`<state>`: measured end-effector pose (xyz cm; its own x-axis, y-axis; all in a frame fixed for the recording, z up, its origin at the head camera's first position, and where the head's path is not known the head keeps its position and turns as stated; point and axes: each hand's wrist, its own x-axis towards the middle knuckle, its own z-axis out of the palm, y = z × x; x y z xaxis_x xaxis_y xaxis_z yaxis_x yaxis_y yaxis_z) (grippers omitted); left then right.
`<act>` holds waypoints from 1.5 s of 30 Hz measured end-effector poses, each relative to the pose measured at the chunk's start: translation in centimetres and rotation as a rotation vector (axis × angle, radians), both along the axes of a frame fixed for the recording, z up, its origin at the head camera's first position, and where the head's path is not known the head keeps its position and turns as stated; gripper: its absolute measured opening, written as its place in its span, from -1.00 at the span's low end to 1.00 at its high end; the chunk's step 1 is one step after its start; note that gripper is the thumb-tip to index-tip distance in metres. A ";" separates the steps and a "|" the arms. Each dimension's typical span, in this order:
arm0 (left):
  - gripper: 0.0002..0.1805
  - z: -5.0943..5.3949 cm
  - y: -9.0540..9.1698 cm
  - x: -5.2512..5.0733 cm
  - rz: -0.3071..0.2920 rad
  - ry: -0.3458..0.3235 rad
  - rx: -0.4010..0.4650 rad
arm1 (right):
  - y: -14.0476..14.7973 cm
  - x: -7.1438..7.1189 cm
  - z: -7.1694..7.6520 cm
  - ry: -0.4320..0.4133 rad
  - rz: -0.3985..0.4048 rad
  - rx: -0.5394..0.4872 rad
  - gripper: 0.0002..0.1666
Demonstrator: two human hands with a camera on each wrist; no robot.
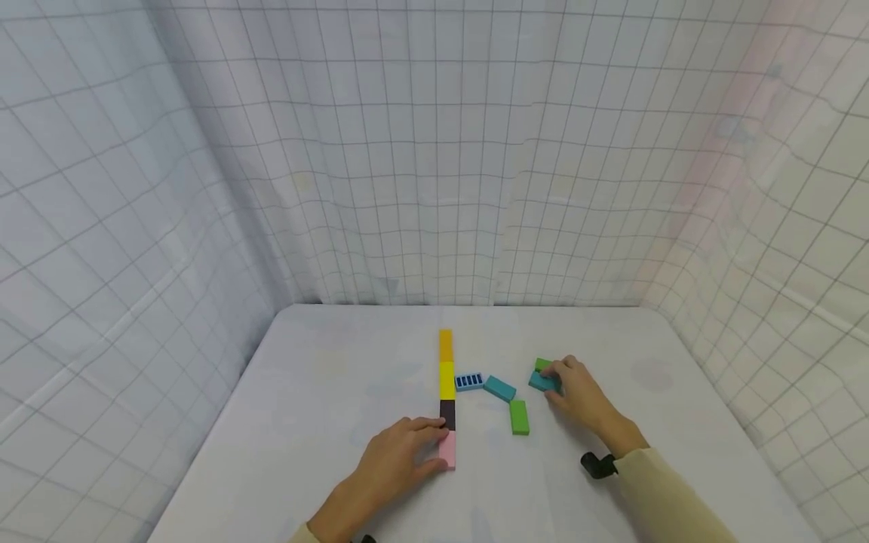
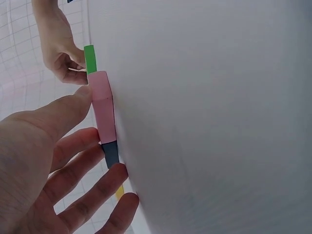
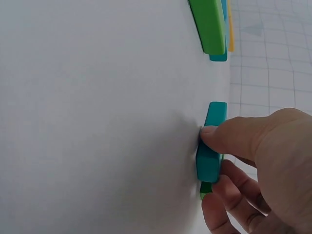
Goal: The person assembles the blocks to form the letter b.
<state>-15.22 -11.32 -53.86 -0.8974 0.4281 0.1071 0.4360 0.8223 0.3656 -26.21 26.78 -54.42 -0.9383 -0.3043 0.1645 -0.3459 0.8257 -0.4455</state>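
Observation:
My left hand (image 1: 397, 460) lies along the left side of a straight row of blocks, with loosely spread fingers. Its thumb and index finger touch the side of the pink block (image 1: 447, 451) at the row's near end, and another fingertip reaches the black block (image 1: 448, 412) beyond. Farther along come a yellow block (image 1: 446, 381) and an orange one (image 1: 445, 345). Over on the right, my right hand (image 1: 585, 398) pinches a blue block (image 3: 210, 161) between thumb and fingers. A green block (image 1: 542, 364) lies just behind that one, partly hidden.
Between the hands, a light-blue block with dark slots (image 1: 469, 381) touches or nearly touches the row. A plain blue block (image 1: 500, 388) lies angled beside it, and a green block (image 1: 519, 418) sits nearer. Gridded white curtains (image 1: 421, 151) enclose the white table (image 1: 326, 369).

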 end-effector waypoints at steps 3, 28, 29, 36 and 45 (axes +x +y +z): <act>-0.40 0.0 0.1 -0.1 0.000 0.009 -0.003 | -0.2 0.0 -0.2 -0.010 -0.014 0.000 -0.62; -0.39 0.1 0.1 0.0 0.013 -0.042 0.010 | -0.1 0.3 -0.6 -0.026 -0.016 -0.029 -0.64; -0.39 0.1 0.1 0.1 0.012 -0.041 0.008 | -0.1 0.3 -0.6 -0.026 -0.015 -0.030 -0.64; -0.41 0.4 0.0 0.1 -0.014 0.007 0.014 | 0.1 0.4 -0.5 -0.003 -0.017 -0.043 -0.62; -0.41 0.5 0.0 0.4 -0.016 0.037 0.029 | 0.3 1.1 -0.4 0.015 -0.025 -0.059 -0.55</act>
<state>-14.84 -11.34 -53.35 -0.8857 0.4386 0.1523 0.4625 0.8045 0.3728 -25.16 27.11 -54.78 -0.9427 -0.2703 0.1955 -0.3327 0.8064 -0.4889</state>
